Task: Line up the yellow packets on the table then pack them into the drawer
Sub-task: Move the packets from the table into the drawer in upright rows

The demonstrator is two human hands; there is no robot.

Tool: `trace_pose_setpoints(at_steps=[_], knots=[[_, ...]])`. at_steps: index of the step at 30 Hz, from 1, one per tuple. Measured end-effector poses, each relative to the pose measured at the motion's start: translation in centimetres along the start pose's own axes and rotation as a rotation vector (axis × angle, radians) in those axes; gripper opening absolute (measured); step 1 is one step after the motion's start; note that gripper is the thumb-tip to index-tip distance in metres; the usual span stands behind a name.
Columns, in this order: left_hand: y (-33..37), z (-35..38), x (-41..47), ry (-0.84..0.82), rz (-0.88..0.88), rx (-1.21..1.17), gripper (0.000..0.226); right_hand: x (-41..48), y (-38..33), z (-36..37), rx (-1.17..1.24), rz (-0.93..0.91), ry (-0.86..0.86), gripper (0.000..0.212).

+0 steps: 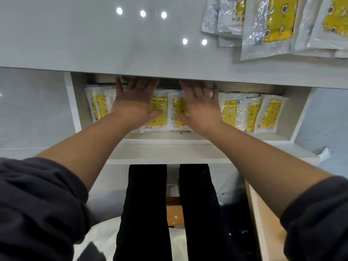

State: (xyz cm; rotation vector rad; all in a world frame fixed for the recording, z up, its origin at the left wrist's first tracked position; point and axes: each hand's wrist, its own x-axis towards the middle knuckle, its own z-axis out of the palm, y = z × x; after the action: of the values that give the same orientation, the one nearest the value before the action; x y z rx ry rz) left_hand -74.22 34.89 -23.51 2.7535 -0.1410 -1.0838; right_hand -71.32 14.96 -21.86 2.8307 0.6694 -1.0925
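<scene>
The white drawer is pulled out under the table edge and holds a row of yellow packets in clear-white wrappers. Both my hands reach into it, palms down with fingers spread. My left hand lies flat over a middle packet. My right hand lies over the packet beside it. More packets sit at the drawer's left and right. A heap of several yellow packets lies on the table's far right. My fingertips are partly hidden under the table edge.
The grey tabletop overhangs the back of the drawer. My dark-trousered legs and a wooden stool are below the drawer. A wooden panel edge stands at the lower right.
</scene>
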Motion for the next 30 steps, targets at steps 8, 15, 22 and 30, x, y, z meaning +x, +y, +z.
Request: trace_pose_setpoints(at_steps=[8,15,22,30], knots=[[-0.9,0.5,-1.2,-0.01,0.082,0.079,0.075,1.7,-2.8,0.8,-0.068,-0.149,-0.055,0.087],[-6.1,-0.1,-2.4,0.03,-0.181,0.02,0.073,4.0,-5.7,-1.3,0.049,-0.133,-0.061,0.075],[-7.1,1.7,-3.1,0.023,0.02,0.148,0.068,5.0,-7.5,1.0,0.02,-0.205,0.001,0.056],[-6.4,3.1,-3.6,0.038,-0.149,0.107,0.063,4.3,-7.2,2.4,-0.07,-0.226,0.073,0.054]])
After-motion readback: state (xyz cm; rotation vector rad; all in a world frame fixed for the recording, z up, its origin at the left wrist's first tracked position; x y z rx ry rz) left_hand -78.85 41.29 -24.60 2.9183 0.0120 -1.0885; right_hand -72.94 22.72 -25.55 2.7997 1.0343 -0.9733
